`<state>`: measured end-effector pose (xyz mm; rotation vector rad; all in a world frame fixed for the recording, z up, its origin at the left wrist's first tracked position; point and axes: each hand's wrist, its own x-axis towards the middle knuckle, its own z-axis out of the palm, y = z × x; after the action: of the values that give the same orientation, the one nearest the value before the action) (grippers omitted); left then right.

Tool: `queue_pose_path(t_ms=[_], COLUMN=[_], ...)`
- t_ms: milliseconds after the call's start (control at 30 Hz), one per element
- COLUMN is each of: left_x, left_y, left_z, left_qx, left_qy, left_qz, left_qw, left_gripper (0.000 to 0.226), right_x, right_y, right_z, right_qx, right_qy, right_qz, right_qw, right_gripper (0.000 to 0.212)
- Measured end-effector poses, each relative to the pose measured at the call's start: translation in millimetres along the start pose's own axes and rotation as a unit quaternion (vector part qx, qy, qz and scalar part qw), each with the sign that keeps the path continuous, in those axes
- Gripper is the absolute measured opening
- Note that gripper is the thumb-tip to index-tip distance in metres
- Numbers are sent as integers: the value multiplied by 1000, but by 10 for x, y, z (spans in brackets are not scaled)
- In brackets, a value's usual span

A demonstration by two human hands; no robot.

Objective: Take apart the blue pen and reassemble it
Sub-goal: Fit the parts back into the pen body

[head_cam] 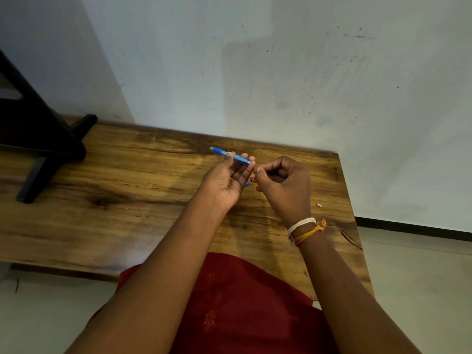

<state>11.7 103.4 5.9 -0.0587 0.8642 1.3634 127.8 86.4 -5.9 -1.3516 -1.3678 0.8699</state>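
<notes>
My left hand holds the blue pen body by the fingertips above the wooden table. The pen lies nearly level, its tip pointing left and its open end facing right. A further blue piece peeks out just below my left fingers; I cannot tell what it is. My right hand sits close to the pen's right end, its fingers curled and pinched together. Whether they hold a small part is hidden. A tiny white piece lies on the table to the right of my right hand.
A black stand with angled legs occupies the table's far left. The table's back edge meets a pale wall. Its right edge drops to a light floor. My red clothing overlaps the near edge.
</notes>
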Motion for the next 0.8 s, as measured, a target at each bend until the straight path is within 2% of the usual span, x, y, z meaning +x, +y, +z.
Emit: queue_pose_path(t_ms=[133,300,467,633,800], left_x=[4,4,-2,9,21], left_y=[41,52,36,26,33], left_z=[-66,-86,-96,-106,-103], left_qx=[-1,22,65,68,62], left_qy=[3,-2,-10,0,5], left_qz=[7,12,3,-7,-6], left_qw=[1000,1000,998,998,998], left_gripper=[13,21,11,14,16], right_x=[-10,5,21,36,21], right_y=[6,28,44,17,-20], right_z=[55,61,47,30,31], right_qx=[-10,-25,-95,-105,-82], right_qy=[-7,-4,-13,-19,-42], right_qz=[-4,-7,-64,-85,-69], right_qw=[1000,1000,993,991,993], right_gripper=[8,5,3,14,22])
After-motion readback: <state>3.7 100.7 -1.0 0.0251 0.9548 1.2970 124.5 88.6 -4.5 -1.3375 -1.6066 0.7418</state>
